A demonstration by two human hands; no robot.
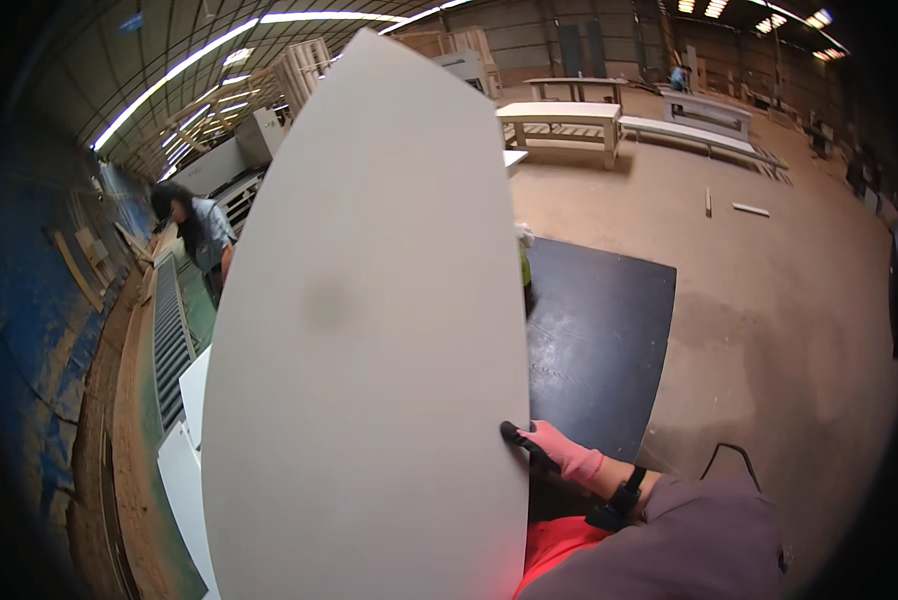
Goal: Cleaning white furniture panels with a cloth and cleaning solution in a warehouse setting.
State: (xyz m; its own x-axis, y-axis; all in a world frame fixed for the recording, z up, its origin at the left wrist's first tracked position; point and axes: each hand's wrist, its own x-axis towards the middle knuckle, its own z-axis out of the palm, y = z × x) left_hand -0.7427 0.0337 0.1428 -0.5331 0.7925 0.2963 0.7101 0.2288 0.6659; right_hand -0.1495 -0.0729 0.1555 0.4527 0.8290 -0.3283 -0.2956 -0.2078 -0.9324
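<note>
A large white panel (379, 250) rises close in front of me and fills the middle of the view. My right hand (556, 449), in a pink glove with dark finger coating, grips the panel's right edge low down. Its thumb lies against the near face, while the other fingers are hidden behind the edge. Around my right wrist is a black strap (625, 498). My left hand does not show. A faint dark smudge marks the panel's face. More white panels (181, 490) lie low at the left, partly covered by the large one.
Left of the panel, a person (204, 230) leans beside a roller conveyor (168, 330). A dark sheet (604, 330) lies on the floor at the right. Farther back stand a workbench (564, 115) and a long low bench (689, 134). Two small strips (751, 210) lie on the floor.
</note>
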